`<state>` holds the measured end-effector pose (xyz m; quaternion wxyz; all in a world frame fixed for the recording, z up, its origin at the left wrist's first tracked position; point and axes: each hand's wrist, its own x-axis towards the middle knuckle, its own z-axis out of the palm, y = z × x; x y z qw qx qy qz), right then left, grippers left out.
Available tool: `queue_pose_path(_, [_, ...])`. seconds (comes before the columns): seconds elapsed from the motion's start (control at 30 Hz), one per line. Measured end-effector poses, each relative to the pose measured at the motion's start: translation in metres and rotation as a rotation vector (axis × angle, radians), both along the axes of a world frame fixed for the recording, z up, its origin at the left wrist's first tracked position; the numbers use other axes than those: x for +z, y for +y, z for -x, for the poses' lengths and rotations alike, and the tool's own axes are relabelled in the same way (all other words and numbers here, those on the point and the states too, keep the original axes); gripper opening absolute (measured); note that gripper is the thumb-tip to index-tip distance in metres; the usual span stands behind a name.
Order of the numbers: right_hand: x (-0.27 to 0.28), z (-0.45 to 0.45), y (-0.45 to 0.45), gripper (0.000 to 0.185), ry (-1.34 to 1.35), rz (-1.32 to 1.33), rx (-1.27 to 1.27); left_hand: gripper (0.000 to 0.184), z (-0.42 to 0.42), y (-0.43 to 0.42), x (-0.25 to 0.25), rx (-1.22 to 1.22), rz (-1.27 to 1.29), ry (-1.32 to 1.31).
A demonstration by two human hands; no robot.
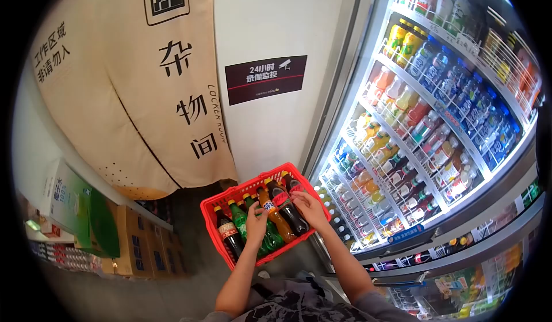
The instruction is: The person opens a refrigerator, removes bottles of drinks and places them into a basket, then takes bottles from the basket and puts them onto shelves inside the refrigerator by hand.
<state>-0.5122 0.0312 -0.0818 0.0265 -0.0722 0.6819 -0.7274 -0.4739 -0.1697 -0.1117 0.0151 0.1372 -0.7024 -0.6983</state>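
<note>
Below me is a red plastic basket [217, 237] holding several bottles lying side by side. A dark bottle with a pale label [229, 233] is at its left, with green bottles [237, 218] beside it. An orange bottle [280, 223] and a dark cola bottle [294, 217] lie toward the right. My left hand [256, 223] is over the green bottles, its thumb and fingers apart. Over the right side, my right hand [309, 208] is at a dark bottle with a red label [294, 186]; whether its fingers grip that bottle is unclear.
A lit drinks cooler [422, 112] with full shelves fills the right. Ahead hang a beige curtain [132, 80] and a white wall [270, 132] with a dark sign [265, 79]. Cardboard boxes [135, 244] and a green-and-white carton [86, 212] stand at left.
</note>
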Motion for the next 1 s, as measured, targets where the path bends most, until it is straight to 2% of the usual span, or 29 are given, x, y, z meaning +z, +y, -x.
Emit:
queue_pose_path(0.03, [0.002,0.001,0.002,0.032,-0.006,0.004,0.019,0.050,-0.001,0.004,-0.002,0.019,0.004,-0.006])
queue_pose_path(0.1, [0.006,-0.003,0.010,0.037,0.017,-0.243,-0.012,0.052,-0.002,0.018,-0.008,-0.007,-0.034,-0.060])
queue_pose_path(0.2, [-0.011,-0.005,0.019,0.040,-0.075,-0.406,0.053,0.055,-0.001,0.040,-0.036,-0.008,-0.057,-0.059])
queue_pose_path(0.23, [-0.018,-0.004,0.022,0.042,-0.035,-0.482,0.067,0.055,0.001,0.050,-0.031,-0.009,-0.035,-0.051])
queue_pose_path(0.3, [-0.027,-0.003,0.024,0.043,-0.033,-0.453,0.076,0.055,0.003,0.062,-0.023,0.005,-0.016,-0.076])
queue_pose_path(0.37, [-0.034,0.000,0.024,0.045,0.064,-0.626,0.062,0.050,-0.002,0.069,-0.019,0.034,-0.038,-0.038])
queue_pose_path(0.4, [-0.040,0.002,0.024,0.045,0.125,-0.675,0.054,0.048,-0.002,0.074,-0.016,0.055,-0.193,-0.047])
queue_pose_path(0.43, [-0.003,-0.005,0.022,0.045,0.087,-0.725,0.108,0.046,-0.003,0.075,-0.018,0.047,-0.115,-0.085])
queue_pose_path(0.57, [-0.012,0.003,0.019,0.044,0.076,-0.786,0.175,0.042,-0.004,0.082,-0.034,0.124,0.004,-0.064])
queue_pose_path(0.6, [-0.016,0.004,0.017,0.044,0.110,-0.824,0.168,0.041,-0.001,0.081,-0.046,0.121,-0.087,-0.060])
queue_pose_path(0.63, [-0.023,0.005,0.018,0.045,0.145,-0.863,0.156,0.040,-0.001,0.085,-0.031,0.114,-0.179,-0.056])
queue_pose_path(0.67, [-0.030,0.007,0.018,0.041,0.176,-0.811,0.136,0.038,-0.007,0.086,-0.016,0.099,-0.242,-0.112])
queue_pose_path(0.77, [-0.039,0.010,0.018,0.043,0.167,-0.771,0.138,0.037,-0.005,0.077,-0.022,0.081,-0.309,-0.172])
queue_pose_path(0.9, [-0.030,-0.001,0.015,0.048,0.033,-0.715,0.117,0.039,-0.014,0.072,-0.018,0.069,-0.468,-0.177])
queue_pose_path(0.93, [-0.030,-0.003,0.016,0.055,0.017,-0.667,0.133,0.040,-0.018,0.070,-0.019,0.080,-0.448,-0.182])
queue_pose_path(1.0, [-0.037,-0.010,0.014,0.049,-0.023,-0.558,0.106,0.043,-0.023,0.068,-0.005,0.085,-0.453,-0.238])
